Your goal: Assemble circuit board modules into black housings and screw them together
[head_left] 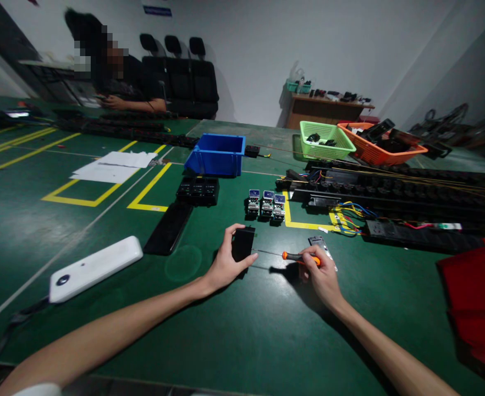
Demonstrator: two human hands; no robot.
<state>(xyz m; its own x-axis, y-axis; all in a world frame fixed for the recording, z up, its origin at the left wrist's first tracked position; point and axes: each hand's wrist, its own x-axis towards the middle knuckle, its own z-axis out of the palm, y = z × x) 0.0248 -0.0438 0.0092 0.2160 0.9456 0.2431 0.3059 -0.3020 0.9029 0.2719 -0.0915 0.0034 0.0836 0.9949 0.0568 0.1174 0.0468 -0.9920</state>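
Note:
My left hand (225, 263) is closed round a small black box (242, 243), thumb in front and fingers behind. In my right hand (323, 276) is a screwdriver (294, 257) with an orange and black handle, its thin shaft pointing left. The screwdriver's tip meets or comes very near the box's right side; I cannot tell whether it touches. A flat grey metal plate (324, 250) lies just behind my right hand, partly covered by it. Beyond both hands, several small electronic modules (267, 205) with blue tops stand in a row.
A blue bin (220, 157), black phone (169, 228), black tray (197, 191) and white handheld device (96, 269) are to the left. Wired black strips (370, 190), a green basket (327, 144), an orange basket (380, 148) and a red bin (473, 302) are to the right. A person (122, 82) sits across.

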